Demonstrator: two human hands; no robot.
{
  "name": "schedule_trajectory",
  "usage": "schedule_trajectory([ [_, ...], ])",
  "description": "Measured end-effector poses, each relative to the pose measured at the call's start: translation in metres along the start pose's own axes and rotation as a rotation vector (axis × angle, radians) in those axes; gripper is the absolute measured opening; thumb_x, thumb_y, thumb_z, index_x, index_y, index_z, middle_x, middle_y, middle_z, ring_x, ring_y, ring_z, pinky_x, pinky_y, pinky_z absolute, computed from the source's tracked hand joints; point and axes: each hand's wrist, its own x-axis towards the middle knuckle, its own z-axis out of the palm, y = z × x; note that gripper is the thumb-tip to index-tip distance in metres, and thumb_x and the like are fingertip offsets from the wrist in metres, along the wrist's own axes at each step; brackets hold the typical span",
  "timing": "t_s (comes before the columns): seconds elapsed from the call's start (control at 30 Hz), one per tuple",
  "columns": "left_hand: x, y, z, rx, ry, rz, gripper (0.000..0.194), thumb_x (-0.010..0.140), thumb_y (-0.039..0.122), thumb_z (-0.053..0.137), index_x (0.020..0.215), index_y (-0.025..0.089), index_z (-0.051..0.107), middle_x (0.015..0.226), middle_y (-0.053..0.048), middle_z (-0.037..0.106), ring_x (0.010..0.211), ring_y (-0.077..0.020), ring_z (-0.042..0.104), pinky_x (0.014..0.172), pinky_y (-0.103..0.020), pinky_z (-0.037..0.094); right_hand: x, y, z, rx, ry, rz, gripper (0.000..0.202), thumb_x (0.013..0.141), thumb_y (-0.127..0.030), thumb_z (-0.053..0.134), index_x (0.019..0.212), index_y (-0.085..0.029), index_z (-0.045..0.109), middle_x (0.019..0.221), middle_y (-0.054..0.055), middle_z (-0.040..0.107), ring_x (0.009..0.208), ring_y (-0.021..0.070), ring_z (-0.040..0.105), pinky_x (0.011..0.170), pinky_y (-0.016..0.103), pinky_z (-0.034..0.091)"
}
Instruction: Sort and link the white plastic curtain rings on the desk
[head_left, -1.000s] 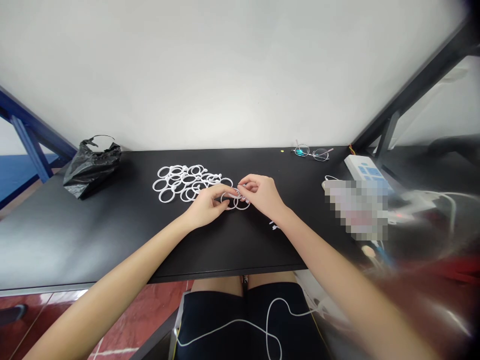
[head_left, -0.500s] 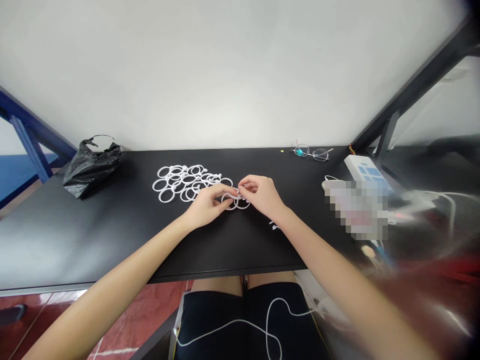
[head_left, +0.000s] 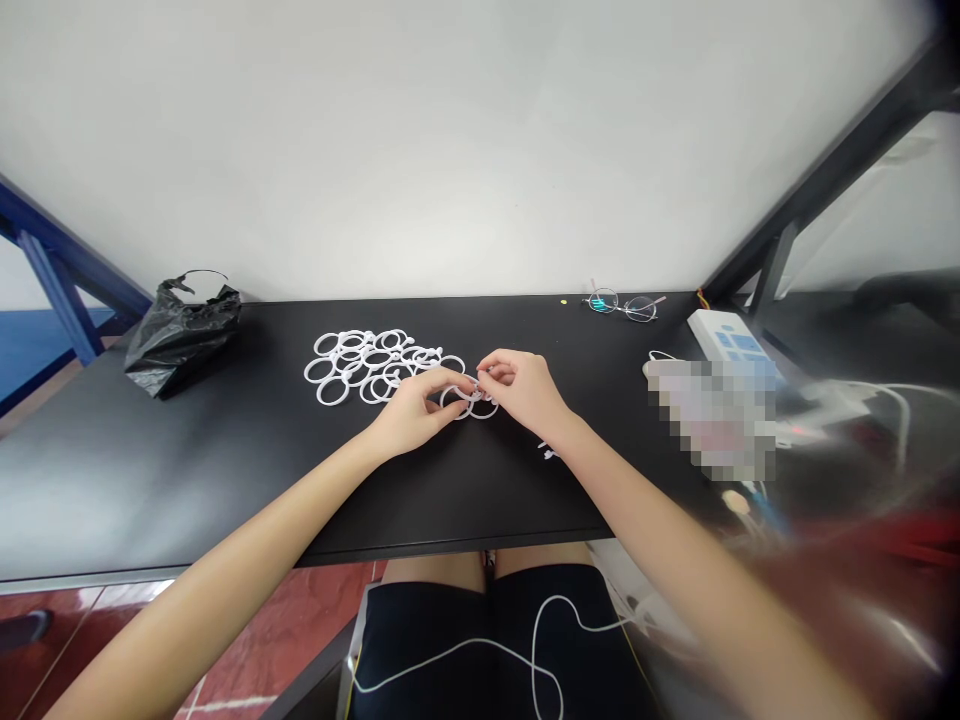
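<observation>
Head view: left hand (head_left: pixel 412 412) and right hand (head_left: pixel 523 390) both seem pinched on white rings (head_left: pixel 473 400), contact partly hidden.

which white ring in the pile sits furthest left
The middle ring of the three at the left end of the pile; its rim reaches further left than the upper ring and lower ring.

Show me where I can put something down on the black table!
There's bare table between the bag and the left arm, between that arm and the right arm, and between the glasses and right hand. It's crowded where rings lie piled beside the left hand and around the white box on the right.
</observation>
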Motion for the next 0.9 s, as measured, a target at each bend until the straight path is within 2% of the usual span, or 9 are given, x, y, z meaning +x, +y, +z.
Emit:
schedule_trajectory([
  [0.27, -0.0005, 0.0032, 0.0, 0.072, 0.026, 0.004, 0.019, 0.082, 0.027, 0.063, 0.099, 0.02, 0.068, 0.106, -0.007, 0.068, 0.095, -0.0198, 0.064, 0.049, -0.018, 0.047, -0.0009, -0.0023, 0.0003, 0.062, -0.015, 0.02, 0.005, 0.075, -0.016, 0.06, 0.077, -0.018, 0.064, 0.064, 0.002, 0.07, 0.059, 0.0185, 0.071, 0.058, 0.026, 0.056],
  [0.57, 0.0014, 0.0011, 0.0019, 0.088, 0.045, 0.035, 0.017, 0.083, 0.025, 0.062, 0.097, 0.019, 0.068, 0.102, -0.007, 0.07, 0.086, -0.0176, 0.066, 0.049, -0.018, 0.046, -0.0017, -0.0034, 0.001, 0.091, -0.042, 0.027, 0.007, 0.074, -0.015, 0.059, 0.078, -0.017, 0.065, 0.063, 0.001, 0.07, 0.06, 0.0173, 0.071, 0.057, 0.024, 0.054],
  [0.9, 0.0023, -0.0012, 0.0031, -0.161, 0.032, -0.029, 0.02, 0.082, 0.031, 0.066, 0.096, 0.017, 0.068, 0.1, -0.008, 0.067, 0.087, -0.0184, 0.065, 0.062, -0.024, 0.059, -0.0009, -0.0041, -0.0003, 0.009, 0.009, -0.025, 0.009, 0.077, -0.017, 0.058, 0.078, -0.017, 0.067, 0.066, 0.001, 0.071, 0.06, 0.0156, 0.069, 0.059, 0.024, 0.053],
])
